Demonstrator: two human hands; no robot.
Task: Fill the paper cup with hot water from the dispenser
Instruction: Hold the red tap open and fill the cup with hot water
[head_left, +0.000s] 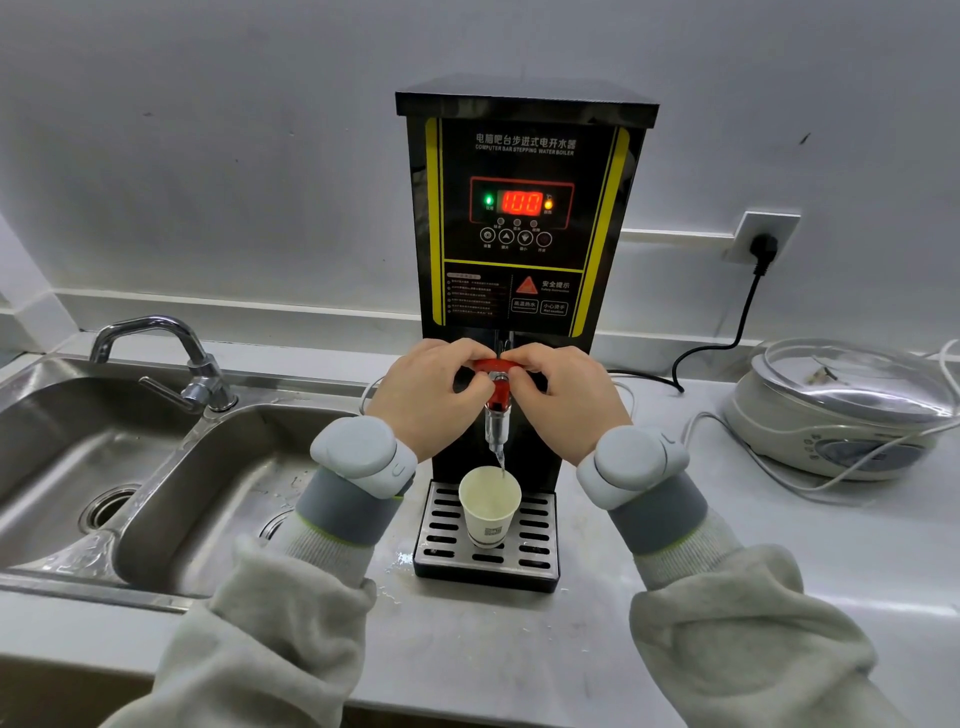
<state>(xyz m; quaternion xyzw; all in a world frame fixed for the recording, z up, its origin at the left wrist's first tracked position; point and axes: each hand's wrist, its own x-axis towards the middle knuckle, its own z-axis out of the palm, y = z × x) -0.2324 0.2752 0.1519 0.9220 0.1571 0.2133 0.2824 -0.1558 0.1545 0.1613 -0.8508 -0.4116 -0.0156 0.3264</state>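
Observation:
A black and yellow water dispenser (524, 171) stands against the wall, its red display reading 100. A white paper cup (489, 506) stands upright on the slotted drip tray (540, 551) under the spout. A thin stream of water runs from the spout (497, 426) into the cup. My left hand (428, 397) and my right hand (569, 397) both pinch the red tap handle (500, 387) from either side. Both wrists carry grey and white bands.
A steel double sink (135, 467) with a chrome faucet (171, 358) lies to the left. At the right a white cooker (841, 415) with a glass lid sits among loose white cables. A black cord runs to a wall socket (763, 244).

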